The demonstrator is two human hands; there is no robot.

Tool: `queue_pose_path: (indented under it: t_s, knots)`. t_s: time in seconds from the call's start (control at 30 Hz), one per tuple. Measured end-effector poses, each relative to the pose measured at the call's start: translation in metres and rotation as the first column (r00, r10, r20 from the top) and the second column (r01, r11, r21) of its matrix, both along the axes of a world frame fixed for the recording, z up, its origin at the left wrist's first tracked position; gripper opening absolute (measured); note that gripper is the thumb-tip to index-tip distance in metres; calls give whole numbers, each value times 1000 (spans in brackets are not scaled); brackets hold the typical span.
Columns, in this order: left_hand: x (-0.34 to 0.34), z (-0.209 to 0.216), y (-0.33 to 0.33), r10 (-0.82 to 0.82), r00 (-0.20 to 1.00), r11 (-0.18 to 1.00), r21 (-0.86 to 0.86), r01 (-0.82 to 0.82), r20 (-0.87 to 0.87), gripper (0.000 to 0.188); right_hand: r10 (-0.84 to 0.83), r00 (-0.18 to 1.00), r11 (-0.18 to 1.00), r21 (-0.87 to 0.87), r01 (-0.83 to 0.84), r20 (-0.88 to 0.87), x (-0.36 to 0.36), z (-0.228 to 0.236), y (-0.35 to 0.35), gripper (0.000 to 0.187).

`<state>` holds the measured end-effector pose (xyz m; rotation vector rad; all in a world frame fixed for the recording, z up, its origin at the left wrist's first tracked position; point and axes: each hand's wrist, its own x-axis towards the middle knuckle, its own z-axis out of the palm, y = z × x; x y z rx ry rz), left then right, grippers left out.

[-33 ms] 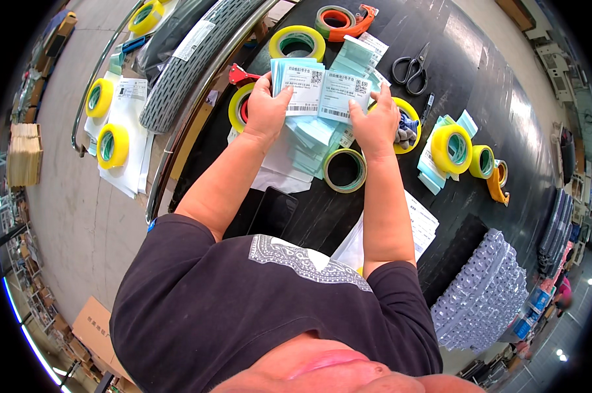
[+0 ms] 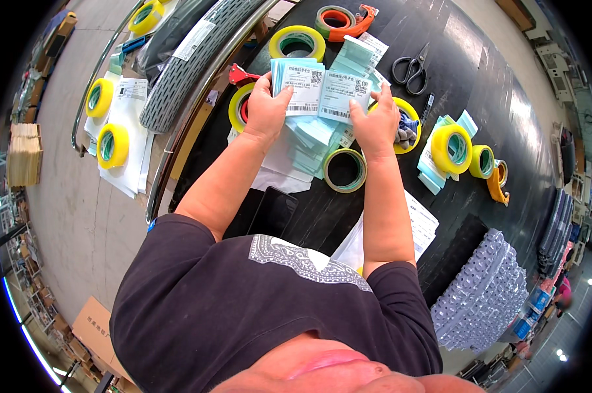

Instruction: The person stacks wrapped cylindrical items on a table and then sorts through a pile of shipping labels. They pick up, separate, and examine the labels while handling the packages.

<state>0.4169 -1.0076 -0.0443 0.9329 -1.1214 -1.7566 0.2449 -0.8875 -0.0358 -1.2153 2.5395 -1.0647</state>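
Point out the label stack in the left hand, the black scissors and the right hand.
Label stack [image 2: 303, 93]: head view, on its printed face.
Black scissors [image 2: 415, 64]: head view, near the pivot.
Right hand [image 2: 377, 128]: head view, back of the hand.

Pale blue and white labels carry black print, black barcodes and square black-and-white codes. Beneath them, the table is black, streaked with pale glare. Just above the labels, a tape roll is bright yellow; farther above them, a dispenser is orange-red. To their right, the scissors are black, and beyond these a second dispenser is yellow-orange. Left of the labels, a grey roll shows rows of dark dashes. Below them, the T-shirt is near-black with a grey-and-white paisley panel.
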Motion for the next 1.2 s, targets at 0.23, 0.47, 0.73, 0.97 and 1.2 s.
queue_pose_path:
  t_s: [0.23, 0.47, 0.73, 0.97, 1.2]
  knots:
    - [0, -1, -1, 2, 1000, 1000, -4, -2, 21, 43, -13, 999, 995, -95, 18, 52, 2, 0, 2, 78]
    - [1, -2, -1, -2, 1000, 1000, -14, 2, 20, 43, 103, 957, 936, -351, 0, 273, 18, 3, 1, 70]
    - [-2, 3, 1, 13, 999, 1000, -18, -12, 52, 42, 486, 838, 858, -320, -402, 249, 49, 13, 2, 64]
    - [5, 4, -4, 19, 996, 988, 152, -6, -86, 37, 559, 829, 828, -47, -558, 1, 67, 7, -2, 62]
    - [8, 3, -11, -73, 975, 981, 159, 108, -209, 39, 543, 839, 840, 40, -542, -28, 78, -1, -7, 63]
